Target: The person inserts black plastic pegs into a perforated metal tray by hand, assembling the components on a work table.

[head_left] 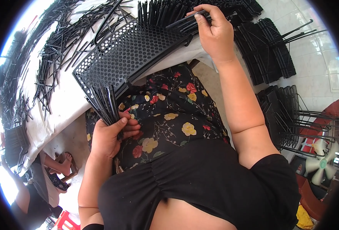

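My left hand [109,134] is closed around a bundle of thin black plastic sticks [104,100], which point up and away at the near left corner of a black perforated rack [127,57]. The rack has rows of round holes and lies tilted along the table edge. Many upright black sticks [154,14] stand packed at its far right end. Over that end, my right hand [215,34] pinches a black stick [190,20] between thumb and fingers. Several sticks lie close beside it, and the exact number in the pinch is hidden.
Loose black sticks [52,57] are scattered over the white-covered table [64,90]. Stacked bristly black racks [263,50] stand at right, with more handled racks [288,115] below. A fan [323,164] is at lower right. Another person [33,191] sits at lower left.
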`<state>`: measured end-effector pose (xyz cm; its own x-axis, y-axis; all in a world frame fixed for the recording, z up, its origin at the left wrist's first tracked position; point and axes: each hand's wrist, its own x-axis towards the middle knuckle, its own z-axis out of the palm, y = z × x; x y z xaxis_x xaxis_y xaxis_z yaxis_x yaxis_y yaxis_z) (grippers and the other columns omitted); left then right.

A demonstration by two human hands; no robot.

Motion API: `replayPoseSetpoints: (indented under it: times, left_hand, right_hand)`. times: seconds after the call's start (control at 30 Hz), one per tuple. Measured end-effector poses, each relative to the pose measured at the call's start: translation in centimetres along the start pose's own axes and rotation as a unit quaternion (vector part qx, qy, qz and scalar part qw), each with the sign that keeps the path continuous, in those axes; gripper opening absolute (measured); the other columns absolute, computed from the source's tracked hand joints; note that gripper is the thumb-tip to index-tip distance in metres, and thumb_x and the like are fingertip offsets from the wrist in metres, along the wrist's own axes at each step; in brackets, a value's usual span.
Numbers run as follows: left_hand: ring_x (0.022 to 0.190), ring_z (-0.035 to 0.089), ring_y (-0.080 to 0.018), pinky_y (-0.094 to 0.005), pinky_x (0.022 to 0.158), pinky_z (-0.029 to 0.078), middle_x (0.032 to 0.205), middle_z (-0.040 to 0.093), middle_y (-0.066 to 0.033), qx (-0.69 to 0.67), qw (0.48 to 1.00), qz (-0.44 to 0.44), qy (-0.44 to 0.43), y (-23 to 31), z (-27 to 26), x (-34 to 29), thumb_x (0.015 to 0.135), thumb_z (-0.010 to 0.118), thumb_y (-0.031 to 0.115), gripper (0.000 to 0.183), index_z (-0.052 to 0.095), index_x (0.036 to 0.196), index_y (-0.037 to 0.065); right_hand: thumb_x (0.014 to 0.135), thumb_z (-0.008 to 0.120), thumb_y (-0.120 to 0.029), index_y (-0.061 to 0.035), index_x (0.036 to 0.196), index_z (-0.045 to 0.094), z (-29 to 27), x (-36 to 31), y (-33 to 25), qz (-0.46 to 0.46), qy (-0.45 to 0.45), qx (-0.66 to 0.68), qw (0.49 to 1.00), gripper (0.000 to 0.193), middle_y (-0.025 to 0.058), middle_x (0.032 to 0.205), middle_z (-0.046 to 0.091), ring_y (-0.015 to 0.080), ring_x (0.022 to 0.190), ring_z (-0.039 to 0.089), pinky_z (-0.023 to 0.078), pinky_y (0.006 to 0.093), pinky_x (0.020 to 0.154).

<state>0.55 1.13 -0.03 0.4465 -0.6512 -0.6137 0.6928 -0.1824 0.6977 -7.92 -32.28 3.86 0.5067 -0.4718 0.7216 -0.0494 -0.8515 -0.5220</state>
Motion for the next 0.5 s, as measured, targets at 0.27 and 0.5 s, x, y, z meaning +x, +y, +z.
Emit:
replayPoseSetpoints:
  times: [0.27,0.5]
  left_hand:
    - [0.082,0.070,-0.0304,-0.0413,0.075,0.061,0.091,0.067,-0.0187,0.000,1.000,0.002,-0.005,-0.14,-0.20,0.21,0.094,0.057,0.003,0.016,0.058,0.107,-0.006]
    - [0.083,0.070,-0.0304,-0.0415,0.074,0.061,0.092,0.068,-0.0189,0.001,1.000,0.004,-0.006,-0.13,-0.39,0.00,0.093,0.057,0.002,0.016,0.059,0.107,-0.007]
  right_hand:
    - [0.092,0.063,-0.005,-0.0078,0.105,0.064,0.65,-0.07,-0.08,-0.017,0.025,-0.035,0.999,0.014,0.0014,0.092,0.075,0.0018,0.054,0.052,0.042,0.0193,0.050]
    - [0.092,0.064,-0.005,-0.0067,0.107,0.067,0.15,0.47,-0.38,-0.044,-0.003,-0.019,0.999,0.015,0.0035,0.093,0.075,0.0045,0.073,0.064,0.049,0.0199,0.065]
